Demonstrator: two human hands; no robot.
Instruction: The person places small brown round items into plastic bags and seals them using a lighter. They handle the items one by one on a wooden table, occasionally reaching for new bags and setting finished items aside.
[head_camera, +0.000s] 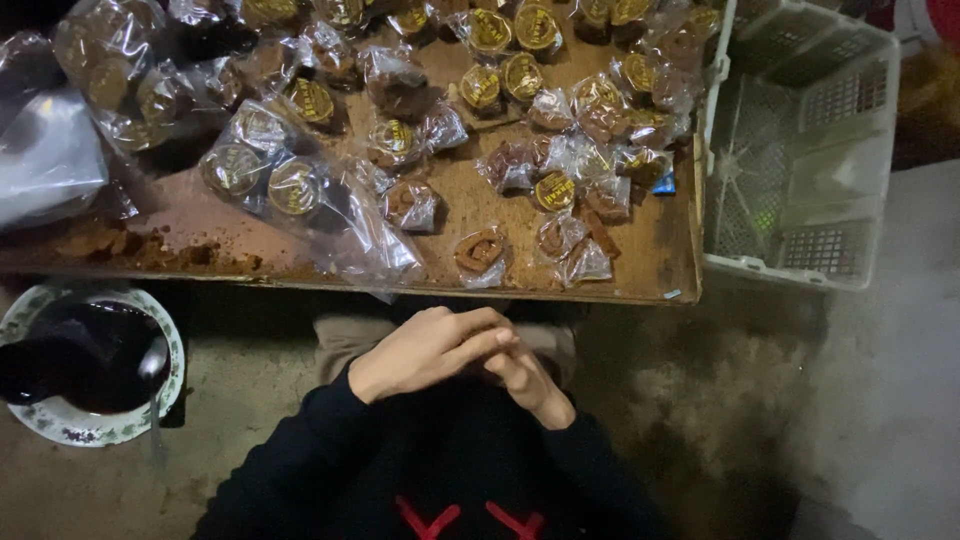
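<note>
head view, looking down at my lap: my left hand (430, 350) lies folded over my right hand (528, 385), fingers curled together and holding nothing, just below the near edge of a low wooden tabletop (640, 270). on the tabletop lie many small clear plastic packets of brown sweets (480, 252), some sealed with round yellow labels; the nearest packets sit just beyond my hands, not touching them. a larger clear bag (290, 185) on the left of the board holds several labelled packets. to the right, touching the tabletop's edge, stands a white plastic crate (800, 250) with slotted walls; i cannot tell what is inside. on the floor at my left is a patterned plate (60, 425) holding a dark bowl of dark liquid, with a spoon (153, 375) resting in it.
</note>
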